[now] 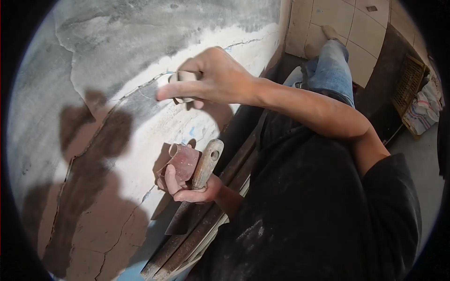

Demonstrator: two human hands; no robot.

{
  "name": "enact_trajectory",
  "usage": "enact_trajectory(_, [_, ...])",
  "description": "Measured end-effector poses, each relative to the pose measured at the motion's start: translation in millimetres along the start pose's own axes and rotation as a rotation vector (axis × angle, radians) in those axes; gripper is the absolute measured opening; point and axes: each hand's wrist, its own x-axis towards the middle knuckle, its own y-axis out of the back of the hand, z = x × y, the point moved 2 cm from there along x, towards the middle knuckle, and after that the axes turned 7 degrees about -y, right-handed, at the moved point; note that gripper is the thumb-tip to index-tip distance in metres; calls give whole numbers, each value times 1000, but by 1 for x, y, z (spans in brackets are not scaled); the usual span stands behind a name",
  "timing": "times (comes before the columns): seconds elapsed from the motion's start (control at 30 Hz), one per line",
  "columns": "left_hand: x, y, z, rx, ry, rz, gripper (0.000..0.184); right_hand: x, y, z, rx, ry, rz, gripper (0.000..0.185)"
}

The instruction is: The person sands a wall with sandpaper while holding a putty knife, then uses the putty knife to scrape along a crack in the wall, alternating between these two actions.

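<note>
My right hand [213,77] is closed around a pale, folded piece of sandpaper [188,80], held up at the wall [108,42] beside a long crack; the hand is slightly blurred. Lower down, my left hand [187,189] grips a putty knife [206,164] by its worn, pale handle, with the dark blade pointing down and away from the fingers. The same hand also holds a reddish-brown sheet of sandpaper [187,161] with a curled edge. The wall is grey in its upper part, with white and pinkish patches and several cracks [105,119].
Long dark brown boards [201,234] lean along the wall's foot below my left hand. At the right, a yellow plastic crate [408,84] stands beside a striped white sack [424,110]. Beige floor tiles [333,16] lie past my jeans-clad legs [330,70].
</note>
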Motion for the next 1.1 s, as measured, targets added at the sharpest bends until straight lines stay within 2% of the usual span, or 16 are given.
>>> enact_trajectory(0.07, [5,-5,3,-31,-51,-59,68,0,8,13,56,20,12,41])
enact_trajectory(0.13, [2,-10,-1,-104,-123,-27,68,-4,19,18,80,-4,40,44])
enact_trajectory(0.17, [1,-12,-2,-211,-103,-22,69,-8,26,19,1,-64,8,46])
enact_trajectory(0.27, [1,-13,1,-99,-63,-14,60,-9,42,25,-199,-11,-21,45])
enact_trajectory(0.3, [1,-13,1,-135,-60,-6,60,-9,47,30,-246,-86,-69,47])
enact_trajectory(0.4, [1,-14,-2,-232,-51,5,63,-16,56,43,-147,-87,78,43])
enact_trajectory(0.43, [-2,-13,-5,-256,-48,1,66,-19,61,44,-185,-140,29,40])
enact_trajectory(0.63, [-1,-11,-8,-277,-98,-31,69,-33,80,50,-322,-140,8,25])
enact_trajectory(0.77, [1,-14,-1,-269,-83,-42,69,-36,83,53,-220,36,68,19])
enact_trajectory(0.83, [1,-14,0,-220,-91,-42,67,-35,82,59,-234,73,116,23])
enact_trajectory(0.93, [-1,-11,-2,-146,-88,-26,62,-35,74,57,-136,87,90,40])
enact_trajectory(1.03, [-2,-13,0,-126,-65,2,63,-45,61,44,68,-149,135,38])
enact_trajectory(1.1, [1,-13,0,-86,-91,0,64,-44,59,52,99,-150,172,32])
